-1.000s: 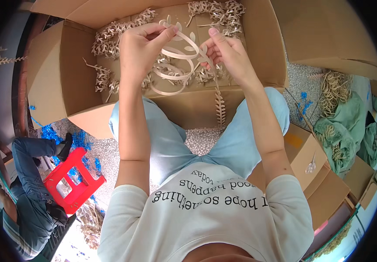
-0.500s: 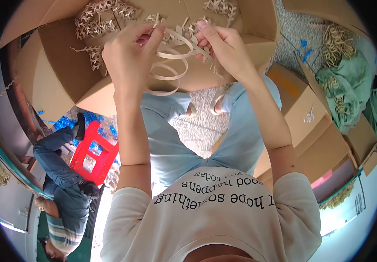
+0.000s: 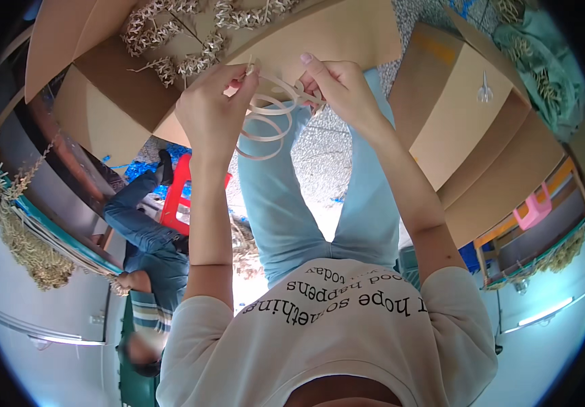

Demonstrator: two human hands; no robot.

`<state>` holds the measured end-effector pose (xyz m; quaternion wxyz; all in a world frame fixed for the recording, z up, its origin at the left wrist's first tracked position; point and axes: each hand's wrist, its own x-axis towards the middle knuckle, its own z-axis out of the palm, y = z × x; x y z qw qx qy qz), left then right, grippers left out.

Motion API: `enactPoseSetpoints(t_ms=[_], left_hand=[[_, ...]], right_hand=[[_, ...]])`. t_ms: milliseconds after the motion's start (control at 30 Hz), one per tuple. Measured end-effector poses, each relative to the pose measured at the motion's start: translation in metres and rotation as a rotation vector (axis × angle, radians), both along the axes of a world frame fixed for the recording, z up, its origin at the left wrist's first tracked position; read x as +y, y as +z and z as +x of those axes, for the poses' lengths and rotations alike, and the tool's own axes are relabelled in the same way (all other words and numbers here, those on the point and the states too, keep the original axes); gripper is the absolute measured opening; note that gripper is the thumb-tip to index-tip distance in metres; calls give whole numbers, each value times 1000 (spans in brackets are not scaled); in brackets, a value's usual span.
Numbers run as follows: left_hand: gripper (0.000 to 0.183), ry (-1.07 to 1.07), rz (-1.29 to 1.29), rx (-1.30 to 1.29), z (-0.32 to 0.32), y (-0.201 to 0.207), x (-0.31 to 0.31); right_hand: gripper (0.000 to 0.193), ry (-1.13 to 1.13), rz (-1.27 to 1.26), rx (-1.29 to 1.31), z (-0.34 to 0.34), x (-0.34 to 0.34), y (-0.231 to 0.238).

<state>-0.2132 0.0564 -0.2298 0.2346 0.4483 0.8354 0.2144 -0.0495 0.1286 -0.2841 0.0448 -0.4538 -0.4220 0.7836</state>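
My left hand (image 3: 214,98) is closed in a pinch, with thumb and forefinger on one end of a pale, narrow strip of tape (image 3: 263,159). The strip hangs in loose coils between my hands, above my knees. To the right of the coils, my right hand (image 3: 342,87) is also closed, its fingertips on a small pale leafy sprig (image 3: 311,97), partly hidden by the fingers. Just beyond both hands lies an open cardboard box (image 3: 319,34). Pale dried sprigs (image 3: 204,54) with many small leaves rest in it.
Scissors (image 3: 485,88) lie on a cardboard box (image 3: 458,129) at right. Beyond it are a green cloth bundle (image 3: 543,112) and a pink stool (image 3: 533,209). At left, a person (image 3: 146,254) sits near a red stool (image 3: 178,193) and blue shreds (image 3: 142,169).
The view has shifted, so the big box sits farther left and the right-hand boxes show more. My hands still pinch the strip and sprig, now nearer my knees.
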Motion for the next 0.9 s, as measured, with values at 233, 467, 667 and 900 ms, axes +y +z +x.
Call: enactPoseSetpoints(t_ms=[233,467,667,900], left_hand=[[12,-142,-3,44,44,50,-11],[10,-362,59,178,94,76,-24],[10,-549,170,270,185,77,-21],[12,-904,348,385,317,97,-51]], right_hand=[[48,-88,69,-7,49,-30,52],[49,-301,110,-16,106,-73,77],[41,-470,191,22,195,-99,71],[28,-707,241,-57,310,-175,84]])
